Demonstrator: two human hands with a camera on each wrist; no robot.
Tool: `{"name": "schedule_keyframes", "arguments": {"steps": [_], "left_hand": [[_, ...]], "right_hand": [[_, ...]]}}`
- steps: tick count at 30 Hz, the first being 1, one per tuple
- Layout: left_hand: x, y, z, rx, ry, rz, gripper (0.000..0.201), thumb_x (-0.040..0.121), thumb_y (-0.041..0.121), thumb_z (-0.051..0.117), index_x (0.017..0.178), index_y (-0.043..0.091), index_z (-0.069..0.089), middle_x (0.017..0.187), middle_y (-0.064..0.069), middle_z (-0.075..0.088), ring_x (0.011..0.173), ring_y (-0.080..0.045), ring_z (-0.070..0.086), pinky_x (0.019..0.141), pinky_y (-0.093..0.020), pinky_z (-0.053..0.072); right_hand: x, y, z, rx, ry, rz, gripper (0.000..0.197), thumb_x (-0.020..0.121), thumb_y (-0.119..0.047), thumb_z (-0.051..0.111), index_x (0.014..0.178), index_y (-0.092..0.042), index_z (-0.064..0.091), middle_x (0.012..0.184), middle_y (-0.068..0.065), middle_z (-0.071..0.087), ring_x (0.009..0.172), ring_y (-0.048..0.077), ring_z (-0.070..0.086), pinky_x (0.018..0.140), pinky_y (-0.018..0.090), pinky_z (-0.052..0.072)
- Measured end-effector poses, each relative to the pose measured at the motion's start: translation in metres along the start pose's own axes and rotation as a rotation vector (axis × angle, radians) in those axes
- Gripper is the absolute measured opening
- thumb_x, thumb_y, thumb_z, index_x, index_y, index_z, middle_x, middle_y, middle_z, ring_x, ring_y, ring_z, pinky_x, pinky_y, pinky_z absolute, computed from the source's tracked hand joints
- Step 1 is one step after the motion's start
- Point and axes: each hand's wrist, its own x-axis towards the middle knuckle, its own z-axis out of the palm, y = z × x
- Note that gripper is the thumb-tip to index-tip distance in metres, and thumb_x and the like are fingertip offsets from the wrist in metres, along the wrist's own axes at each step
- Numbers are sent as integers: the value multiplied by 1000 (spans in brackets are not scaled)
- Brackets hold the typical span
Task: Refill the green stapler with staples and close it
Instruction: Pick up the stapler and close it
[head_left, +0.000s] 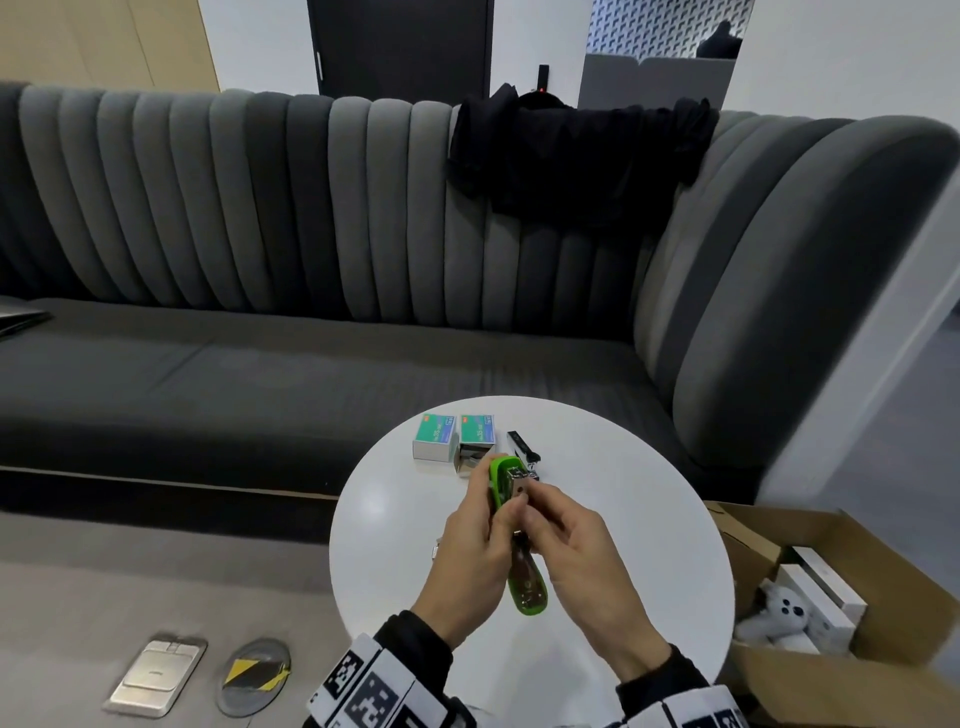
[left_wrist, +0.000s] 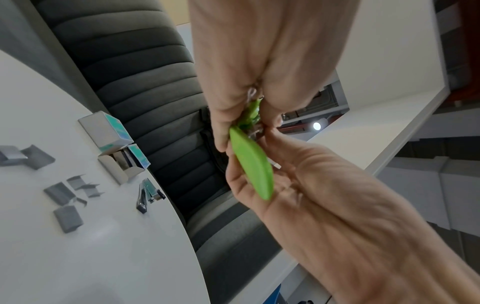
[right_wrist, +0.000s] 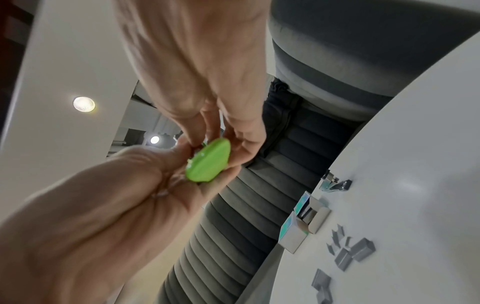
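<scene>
The green stapler (head_left: 497, 480) is held in the air above the round white table (head_left: 395, 519), with its bare metal magazine (head_left: 519, 486) facing me and its lower end (head_left: 530, 597) pointing towards me. My left hand (head_left: 493, 525) grips its body from the left. In the left wrist view the left hand's fingers (left_wrist: 223, 127) curl round the stapler (left_wrist: 252, 164). My right hand (head_left: 540, 514) pinches at the metal part from the right. From the right wrist, the right hand's fingertips (right_wrist: 215, 131) meet the green shell (right_wrist: 207, 162). Anything between those fingertips is hidden.
At the table's far side stand a closed staple box (head_left: 435, 436), an open staple box (head_left: 475, 441) and a small black stapler (head_left: 524, 452). Loose staple strips (left_wrist: 64, 191) lie on the table. A grey sofa (head_left: 311, 234) runs behind it. A cardboard box (head_left: 831, 597) is on the floor to the right.
</scene>
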Motion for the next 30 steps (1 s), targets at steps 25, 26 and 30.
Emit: {"name": "schedule_keyframes", "arguments": {"steps": [25, 26, 30], "left_hand": [[16, -35, 0, -302, 3, -317, 21, 97, 12, 39, 115, 8, 49, 95, -20, 60, 85, -24, 62, 75, -29, 54], [17, -36, -1, -360, 18, -334, 22, 97, 10, 38, 116, 4, 48, 93, -20, 60, 83, -25, 61, 70, -26, 56], [16, -37, -6, -540, 112, -389, 25, 96, 8, 40, 117, -3, 46, 98, -20, 63, 87, -29, 62, 65, -25, 58]], "right_hand": [[18, 26, -3, -100, -29, 167, 28, 94, -8, 43, 103, -24, 64, 100, -1, 71, 90, 4, 65, 79, 16, 52], [18, 26, -3, -111, -40, 174, 27, 94, -9, 44, 106, -24, 63, 104, -1, 70, 96, 5, 65, 79, 15, 52], [15, 28, -6, -200, -22, 174, 22, 91, -16, 53, 107, -30, 60, 117, 0, 59, 100, 7, 59, 74, 9, 49]]}}
